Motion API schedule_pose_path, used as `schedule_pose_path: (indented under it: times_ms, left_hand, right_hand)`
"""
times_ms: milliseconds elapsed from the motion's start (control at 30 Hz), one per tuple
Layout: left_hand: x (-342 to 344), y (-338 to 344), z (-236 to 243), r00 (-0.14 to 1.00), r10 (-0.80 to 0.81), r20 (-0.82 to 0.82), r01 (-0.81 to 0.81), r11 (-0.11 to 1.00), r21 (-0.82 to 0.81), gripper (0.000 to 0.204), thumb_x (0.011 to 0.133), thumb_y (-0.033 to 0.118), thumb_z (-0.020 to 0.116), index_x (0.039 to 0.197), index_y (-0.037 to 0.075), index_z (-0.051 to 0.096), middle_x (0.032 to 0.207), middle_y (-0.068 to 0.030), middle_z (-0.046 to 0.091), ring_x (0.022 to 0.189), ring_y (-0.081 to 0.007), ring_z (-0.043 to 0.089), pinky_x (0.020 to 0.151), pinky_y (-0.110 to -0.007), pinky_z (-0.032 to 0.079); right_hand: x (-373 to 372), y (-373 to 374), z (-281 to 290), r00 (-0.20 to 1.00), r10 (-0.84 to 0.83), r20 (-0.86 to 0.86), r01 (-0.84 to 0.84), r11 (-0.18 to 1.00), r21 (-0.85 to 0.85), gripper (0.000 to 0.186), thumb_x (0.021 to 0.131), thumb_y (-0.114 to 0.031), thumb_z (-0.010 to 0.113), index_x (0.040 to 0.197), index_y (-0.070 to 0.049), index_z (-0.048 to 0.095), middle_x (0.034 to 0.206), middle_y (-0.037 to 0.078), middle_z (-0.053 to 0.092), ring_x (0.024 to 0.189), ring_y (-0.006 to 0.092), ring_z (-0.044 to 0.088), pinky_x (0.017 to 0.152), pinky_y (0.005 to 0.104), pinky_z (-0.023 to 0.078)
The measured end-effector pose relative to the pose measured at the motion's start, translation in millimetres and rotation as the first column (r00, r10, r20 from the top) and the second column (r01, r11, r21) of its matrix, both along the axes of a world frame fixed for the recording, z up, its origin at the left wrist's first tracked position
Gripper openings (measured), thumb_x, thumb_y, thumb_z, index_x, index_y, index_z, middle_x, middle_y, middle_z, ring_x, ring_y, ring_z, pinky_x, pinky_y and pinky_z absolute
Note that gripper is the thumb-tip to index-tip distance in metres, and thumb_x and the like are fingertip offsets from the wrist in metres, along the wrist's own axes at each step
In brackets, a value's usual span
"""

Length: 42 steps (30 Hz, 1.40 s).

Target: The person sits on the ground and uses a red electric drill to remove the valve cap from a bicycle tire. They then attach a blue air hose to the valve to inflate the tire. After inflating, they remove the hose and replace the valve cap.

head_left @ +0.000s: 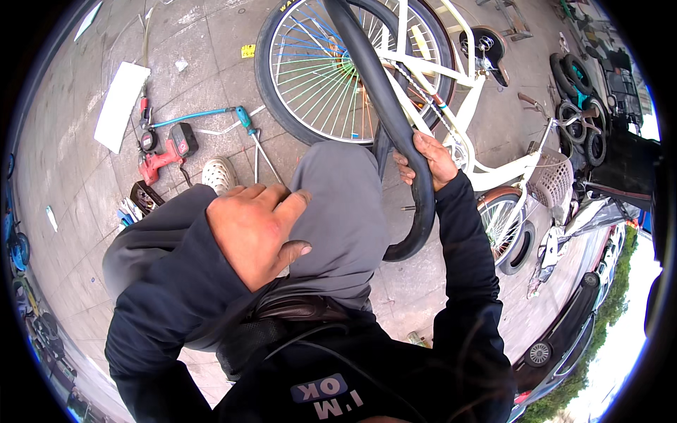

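Note:
My right hand (436,161) is closed around a black inner tube (384,106), thumb on top and fingertips on the far side. The tube looks rounded with air and runs from the top of the view down past my right knee, where it curves under. A thin valve stem (407,208) pokes out to the left, just below that grip. Over my thighs, my left hand (254,229) hovers palm down with thumb and fingers apart, holding nothing. Beyond my knees is a wheel (345,137) with coloured spokes, against a cream bicycle frame (469,109).
To the left lie a red power drill (161,163), a blue-handled tool (244,118) with metal prongs, a blue hose (194,118) and a white sheet (121,106). At right are a wire basket (553,180), a loose tyre (520,250), more tyres (575,74) and a parked dark car (557,338).

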<state>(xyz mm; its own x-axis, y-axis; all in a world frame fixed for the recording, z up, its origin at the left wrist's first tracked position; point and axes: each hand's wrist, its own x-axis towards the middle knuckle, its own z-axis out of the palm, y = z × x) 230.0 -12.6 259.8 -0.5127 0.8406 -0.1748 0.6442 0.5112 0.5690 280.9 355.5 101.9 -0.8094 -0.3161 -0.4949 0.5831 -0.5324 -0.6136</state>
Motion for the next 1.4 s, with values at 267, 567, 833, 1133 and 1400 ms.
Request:
schedule_pose_path:
  times_ms: [267,567,833,1133,1400]
  left_hand:
    - [17,-8,-6,0.997,-0.060,0.045,0.060,0.998,0.002,0.056,0.077,0.029,0.078,0.122,0.002,0.059,0.104,-0.0166,0.065,0.094,-0.0325,0.066,0.084,-0.040,0.052]
    - [48,-52,-24,0.977,0.204,0.067,-0.196,0.974,-0.109,0.058,0.078,0.032,0.077,0.125,0.003,0.057,0.107,-0.0151,0.064,0.098,-0.0319,0.065,0.085,-0.041,0.052]
    - [143,-167,36,0.722,0.687,0.076,-0.691,0.719,0.068,0.055,0.075,0.022,0.080,0.123,0.003,0.062,0.105,-0.0160,0.065,0.093,-0.0343,0.065,0.083,-0.041,0.052]
    - [180,-298,-14,0.372,0.925,0.070,-0.919,0.357,0.170,0.014,0.080,0.004,0.074,0.089,0.001,0.064,0.082,-0.0140,0.067,0.076,-0.0335,0.066,0.068,-0.038,0.051]
    - [96,-349,-28,0.021,0.759,0.651,-0.995,-0.047,0.087,0.040,0.095,0.029,0.068,0.071,0.000,0.055,0.060,-0.0149,0.054,0.054,-0.0312,0.052,0.055,-0.038,0.043]
  right_hand:
    - [-10,-7,11,0.996,0.084,-0.022,-0.079,0.980,0.184,0.048,0.101,-0.035,0.056,0.135,-0.004,0.043,0.088,0.009,0.053,0.063,0.0170,0.053,0.057,0.0317,0.049]
    - [-12,-177,49,0.923,0.247,-0.296,-0.109,0.904,0.414,0.097,0.089,-0.011,0.071,0.159,-0.007,0.004,0.127,0.016,0.055,0.117,0.0210,0.056,0.100,0.0332,0.044]
    - [-63,-271,0,0.834,0.340,-0.435,0.001,0.788,0.616,0.089,0.090,-0.005,0.069,0.159,-0.010,0.013,0.113,0.013,0.061,0.095,0.0152,0.061,0.082,0.0282,0.051]
    - [-93,-385,-46,0.601,0.723,-0.341,0.243,0.241,0.940,0.076,0.078,-0.004,0.075,0.147,-0.008,0.042,0.138,0.024,0.042,0.123,0.0346,0.050,0.101,0.0406,0.046]
    - [-102,-542,147,0.319,0.909,-0.270,-0.072,0.307,0.949,0.068,0.080,-0.001,0.071,0.144,-0.009,0.047,0.132,0.017,0.050,0.090,0.0220,0.063,0.077,0.0338,0.054]
